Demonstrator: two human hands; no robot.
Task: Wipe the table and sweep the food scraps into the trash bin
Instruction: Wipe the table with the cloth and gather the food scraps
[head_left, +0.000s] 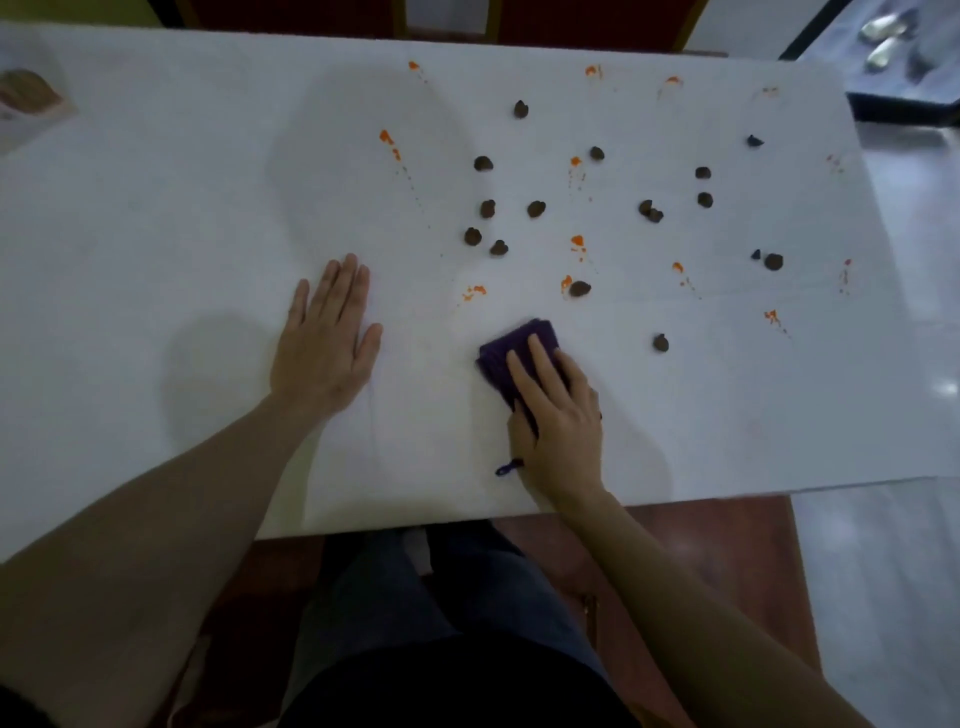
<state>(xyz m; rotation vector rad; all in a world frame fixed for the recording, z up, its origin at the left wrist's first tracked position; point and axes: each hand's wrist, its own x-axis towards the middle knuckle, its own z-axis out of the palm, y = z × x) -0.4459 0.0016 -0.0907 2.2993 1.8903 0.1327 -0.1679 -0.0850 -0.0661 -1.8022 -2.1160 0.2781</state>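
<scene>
My right hand's fingers (540, 364) lie straight and close together, pressing flat on a folded purple cloth (511, 353); the right hand (558, 415) covers its near half, and a small loop of the cloth (509, 466) sticks out by my wrist. I cannot tell whether my thumb tucks under the cloth's edge. My left hand (324, 338) rests palm down on the bare tabletop (156, 234), fingers straight and nearly together, thumb out to the side, holding nothing; I judge it is bracing me.

The cloth sits near the front edge, a little right of centre. Beyond it the mess looks almost wholly untouched. Dark brown food scraps (535, 209) lie scattered over the middle and right of the tabletop, each apart from the next, save for a pair that touch; the closest ones are a scrap (579, 288) just beyond the cloth and another (660, 343) to its right. Orange sauce splashes (576, 241) run among them and out to the far and right edges, one smear (474, 292) just ahead of my fingertips.

The patch around and behind the cloth shows no stains, so I judge the wiping has barely begun, if at all. No scraps are gathered into a pile. I see no trash bin from here, so the sweeping step is all ahead, as is nearly every stain. At the far left corner sits a pale packet (28, 101), too blurred to identify.
</scene>
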